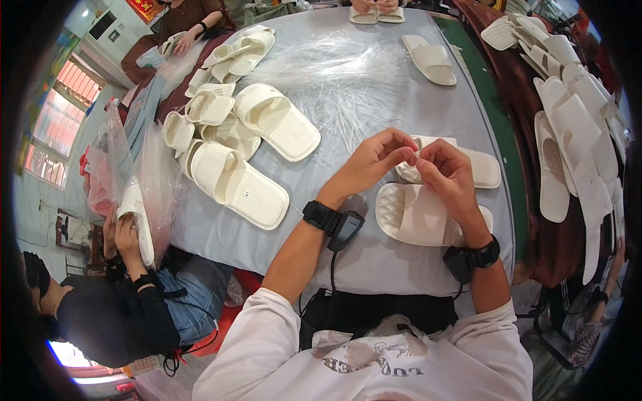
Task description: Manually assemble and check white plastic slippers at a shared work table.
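Note:
My left hand [378,159] and my right hand [449,175] meet over the right part of the table, thumbs and fingers pinched close together. Whatever sits between the fingertips is too small to make out. Below my right hand lies a cream slipper [416,212], its toe or heel end partly covered by that hand. Just behind it, a second cream slipper [483,168] lies flat, half hidden by both hands. To the left of my left forearm is a pile of cream slippers [242,190], some on their sides.
Clear plastic film [341,73] spreads over the grey tabletop [348,260]. A lone slipper [433,61] lies at the far right. Many slippers [568,127] are heaped on a brown surface at right. At left, a person [127,314] holds a slipper [137,214]; others work at the far side.

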The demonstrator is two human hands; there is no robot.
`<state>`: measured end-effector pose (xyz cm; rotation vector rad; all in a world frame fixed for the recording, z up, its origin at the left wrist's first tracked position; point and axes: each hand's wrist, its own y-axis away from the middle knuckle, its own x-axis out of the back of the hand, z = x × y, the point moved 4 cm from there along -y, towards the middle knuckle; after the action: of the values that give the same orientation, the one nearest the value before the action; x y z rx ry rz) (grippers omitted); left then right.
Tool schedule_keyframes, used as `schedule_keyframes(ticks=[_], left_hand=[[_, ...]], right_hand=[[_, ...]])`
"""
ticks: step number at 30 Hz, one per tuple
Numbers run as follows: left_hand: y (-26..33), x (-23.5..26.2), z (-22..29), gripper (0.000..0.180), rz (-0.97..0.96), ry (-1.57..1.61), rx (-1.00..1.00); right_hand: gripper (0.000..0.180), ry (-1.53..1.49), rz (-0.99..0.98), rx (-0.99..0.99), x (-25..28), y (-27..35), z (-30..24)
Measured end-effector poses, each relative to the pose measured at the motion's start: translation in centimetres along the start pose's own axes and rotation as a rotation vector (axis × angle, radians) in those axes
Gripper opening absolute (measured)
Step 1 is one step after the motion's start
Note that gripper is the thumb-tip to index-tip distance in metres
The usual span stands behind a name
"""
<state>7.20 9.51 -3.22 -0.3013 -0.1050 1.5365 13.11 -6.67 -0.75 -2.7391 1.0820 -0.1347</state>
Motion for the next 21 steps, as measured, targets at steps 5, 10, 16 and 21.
schedule_keyframes(ticks=[5,10,16,21], left_hand=[[0.06,-0.6,0.17,0.024,0.014,0.016,-0.024],[0.11,-0.81,-0.12,0.023,0.016,0.026,-0.004],[-0.2,-0.75,0.09,0.021,-0.007,0.05,0.019],[0.1,-0.55,-0.46,0.017,0.072,0.096,0.004]], right_hand=[[0.008,-0.047,0.012,-0.085,-0.15,0.16,-0.3],[0.008,-0.056,0.003,-0.081,-0.16,0.02,0.24],[0.01,-0.028,0.024,-0.082,0.04,-0.54,0.3],[0.019,0.016,0.073,-0.135,-0.21,-0.23,0.23]])
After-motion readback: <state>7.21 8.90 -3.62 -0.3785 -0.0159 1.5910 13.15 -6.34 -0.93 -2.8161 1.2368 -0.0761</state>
